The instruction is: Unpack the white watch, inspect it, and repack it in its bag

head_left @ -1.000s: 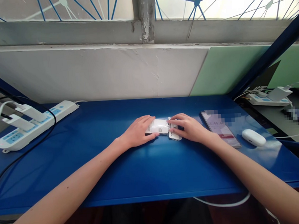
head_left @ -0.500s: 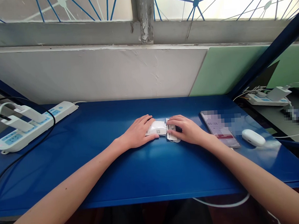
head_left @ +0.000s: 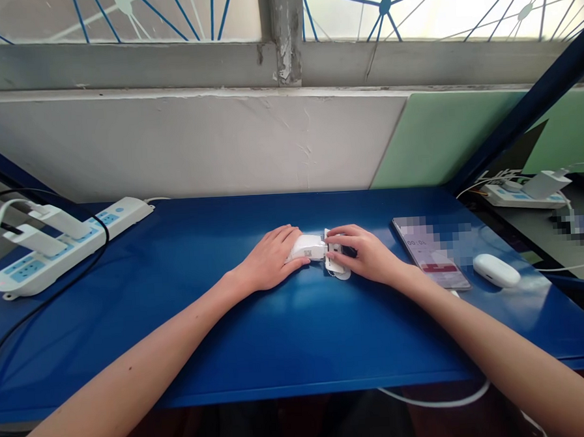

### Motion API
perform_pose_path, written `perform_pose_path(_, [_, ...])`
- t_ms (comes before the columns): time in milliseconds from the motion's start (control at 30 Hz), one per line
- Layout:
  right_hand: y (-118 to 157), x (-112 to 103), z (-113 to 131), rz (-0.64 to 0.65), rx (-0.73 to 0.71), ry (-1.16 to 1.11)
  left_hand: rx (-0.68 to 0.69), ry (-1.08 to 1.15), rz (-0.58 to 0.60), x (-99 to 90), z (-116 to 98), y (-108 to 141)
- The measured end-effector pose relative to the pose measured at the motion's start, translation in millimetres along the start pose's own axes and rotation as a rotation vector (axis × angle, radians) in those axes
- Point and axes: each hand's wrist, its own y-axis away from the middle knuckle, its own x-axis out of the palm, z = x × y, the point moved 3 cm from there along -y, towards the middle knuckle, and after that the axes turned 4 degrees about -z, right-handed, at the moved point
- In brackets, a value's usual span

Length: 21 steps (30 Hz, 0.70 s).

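My left hand (head_left: 270,257) rests on the blue table, its thumb and fingers closed around the left part of a small white packet (head_left: 307,249) that carries a printed square code. At the packet's right end lies a white card-like piece (head_left: 337,265) with dark marks. My right hand (head_left: 369,252) grips this piece between thumb and fingers, and its palm is raised off the table. Where the piece and the packet meet, I cannot tell whether they are joined. My left fingers hide the packet's left end.
A phone (head_left: 431,253) and a white earbud case (head_left: 496,270) lie to the right. On the left stands a white power strip (head_left: 125,211) with plugged-in chargers and a black cable (head_left: 79,275). A wall (head_left: 229,143) rises behind the blue table (head_left: 260,350).
The right thumb and fingers have shifted slightly on the white card-like piece, and more of it shows between them. The packet looks slightly tilted. My left hand has hardly moved.
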Motion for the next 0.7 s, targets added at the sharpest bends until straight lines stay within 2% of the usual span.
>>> perform_pose_path(267, [-0.4,7.2,-1.7,-0.04,0.039,-0.097,-0.003,0.031,-0.015,-1.6,-0.1,0.0])
perform_pose_path(533, [-2.2,2.6,-1.1,0.041,0.099,-0.023,0.028,0.049,-0.01,-2.5,-0.2,0.2])
perform_pose_path(700, [-1.5,2.5,2.5,0.019,0.164,-0.003,0.06,0.063,-0.027,-3.3,-0.3,0.3])
